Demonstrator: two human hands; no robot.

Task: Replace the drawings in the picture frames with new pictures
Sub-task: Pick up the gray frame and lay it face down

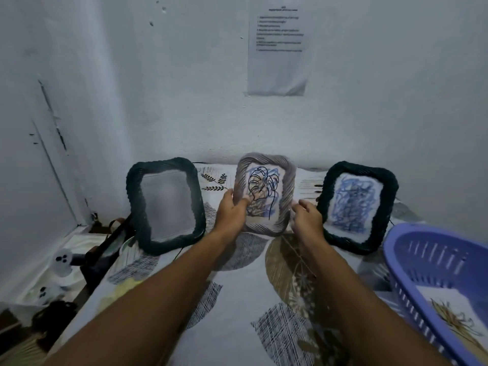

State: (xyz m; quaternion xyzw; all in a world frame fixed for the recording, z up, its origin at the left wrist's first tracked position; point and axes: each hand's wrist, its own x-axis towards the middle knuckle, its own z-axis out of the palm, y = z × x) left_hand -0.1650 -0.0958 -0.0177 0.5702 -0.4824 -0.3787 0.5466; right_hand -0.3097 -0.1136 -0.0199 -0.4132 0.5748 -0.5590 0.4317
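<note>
Three rope-wrapped picture frames stand against the wall on a bed. The grey middle frame (266,194) shows a black line leaf drawing over blue scribble. My left hand (232,210) grips its left edge, thumb on the front. My right hand (307,215) is at its lower right edge with fingers curled; whether it holds the frame is unclear. The dark green left frame (165,204) holds a blank grey pane. The dark right frame (356,204) holds a blue scribble drawing.
A purple plastic basket (412,249) sits at the right with a leaf picture (454,320) inside. The bedsheet (237,286) has leaf patterns. A printed sheet (277,51) hangs on the wall. Bags and clutter lie on the floor at the left (92,249).
</note>
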